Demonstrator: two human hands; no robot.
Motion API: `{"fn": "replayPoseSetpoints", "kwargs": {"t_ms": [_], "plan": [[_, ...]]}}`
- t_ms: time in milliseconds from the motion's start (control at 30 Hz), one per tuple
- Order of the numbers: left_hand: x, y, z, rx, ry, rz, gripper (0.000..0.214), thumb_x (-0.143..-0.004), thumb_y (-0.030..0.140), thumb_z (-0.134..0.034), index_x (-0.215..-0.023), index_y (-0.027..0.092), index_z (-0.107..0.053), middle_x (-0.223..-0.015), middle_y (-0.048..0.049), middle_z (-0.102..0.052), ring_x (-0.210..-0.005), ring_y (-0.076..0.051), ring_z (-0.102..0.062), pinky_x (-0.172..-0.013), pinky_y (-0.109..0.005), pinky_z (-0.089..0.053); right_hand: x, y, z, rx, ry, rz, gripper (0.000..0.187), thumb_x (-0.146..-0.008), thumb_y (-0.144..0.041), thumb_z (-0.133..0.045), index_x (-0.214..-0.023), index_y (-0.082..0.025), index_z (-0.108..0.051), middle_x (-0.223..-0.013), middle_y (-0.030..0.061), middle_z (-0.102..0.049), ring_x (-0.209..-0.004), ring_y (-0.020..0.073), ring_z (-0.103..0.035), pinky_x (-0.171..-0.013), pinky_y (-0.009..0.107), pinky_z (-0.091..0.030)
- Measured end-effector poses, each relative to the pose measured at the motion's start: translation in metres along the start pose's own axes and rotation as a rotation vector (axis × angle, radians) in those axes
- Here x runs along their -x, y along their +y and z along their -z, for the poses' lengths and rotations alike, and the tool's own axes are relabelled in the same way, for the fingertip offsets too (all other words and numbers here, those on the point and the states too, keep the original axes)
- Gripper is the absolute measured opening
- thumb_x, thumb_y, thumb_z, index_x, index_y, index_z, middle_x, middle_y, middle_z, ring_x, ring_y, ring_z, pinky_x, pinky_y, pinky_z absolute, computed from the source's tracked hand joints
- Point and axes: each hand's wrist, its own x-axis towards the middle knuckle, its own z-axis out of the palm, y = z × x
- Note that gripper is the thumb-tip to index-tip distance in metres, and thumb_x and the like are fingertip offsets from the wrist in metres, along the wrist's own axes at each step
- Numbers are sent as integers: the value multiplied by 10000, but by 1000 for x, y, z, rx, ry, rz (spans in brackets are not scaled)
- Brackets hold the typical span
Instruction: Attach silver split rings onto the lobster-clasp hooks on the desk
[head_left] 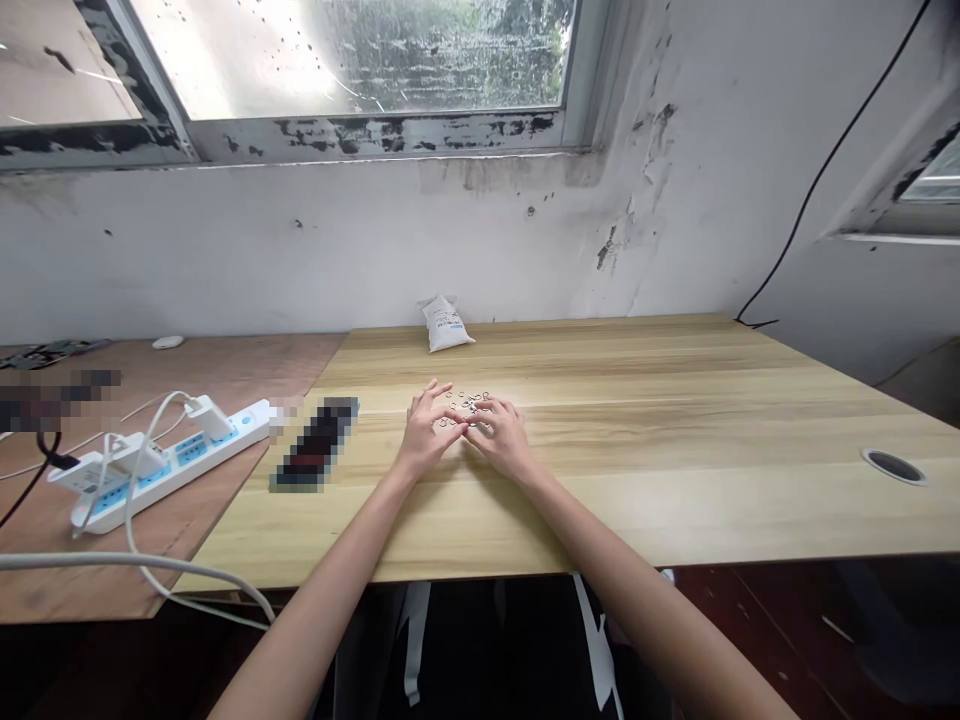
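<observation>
Both hands rest on a light wooden table (675, 450), meeting at a scatter of small metal rings (471, 403). My left hand (426, 428) has its fingers spread, with thumb and forefinger drawn together at a ring near the pile's front edge. My right hand (501, 432) lies palm down beside it, fingertips touching the rings and pinched toward the left hand. What the fingertips hold is too small to make out. Several rings lie loose just beyond both hands.
A small white bag (445, 323) stands at the table's back edge by the wall. A dark blurred object (315, 443) lies left of my hands. On the brown table to the left sits a white power strip (161, 460) with plugs and cables. A cable hole (892, 466) is at right.
</observation>
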Motion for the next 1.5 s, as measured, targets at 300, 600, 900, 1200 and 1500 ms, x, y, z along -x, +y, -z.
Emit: {"fn": "replayPoseSetpoints", "kwargs": {"t_ms": [300,600,900,1200,1500], "plan": [[3,2,-3,-153,-6,-6,77,-834,308,-683,-780,258,-707,-1358,-31,-567,-1395,-295,-358,-1116,-529,-319,1,1,2,169,-36,108,143,-891,-297,-618,-947,-299,-749,-1302,73,-604,-1339,313,-392,-1110,632,-172],[1,-3,-1,-92,46,95,120,-771,345,-762,-842,259,-718,-1299,-42,-602,-1334,-287,-422,-1119,-510,-330,-3,9,8,223,-1,240,190,-936,-335,-562,-972,-286,-741,-1346,101,-568,-1373,305,-372,-1115,596,-208],[1,-9,2,119,-83,169,92,-755,359,-769,-779,271,-752,-1342,-31,-577,-1338,-273,-419,-1141,-503,-340,-3,12,10,153,-57,238,180,-925,-369,-586,-952,-293,-748,-1385,106,-537,-1398,307,-342,-1106,582,-228],[0,-8,9,53,-128,103,112,-817,369,-697,-788,272,-746,-1428,-23,-518,-1403,-292,-355,-1151,-548,-314,-5,17,21,-7,-152,170,165,-922,-355,-591,-919,-253,-720,-1369,93,-556,-1366,281,-383,-1068,518,-319],[4,7,8,-388,-176,-250,151,-821,180,-636,-727,266,-718,-1484,10,-465,-1462,-299,-272,-1221,-613,-67,-2,13,26,-96,-260,107,186,-898,-324,-593,-811,-235,-732,-1341,72,-580,-1366,282,-375,-1072,508,-331]]}}
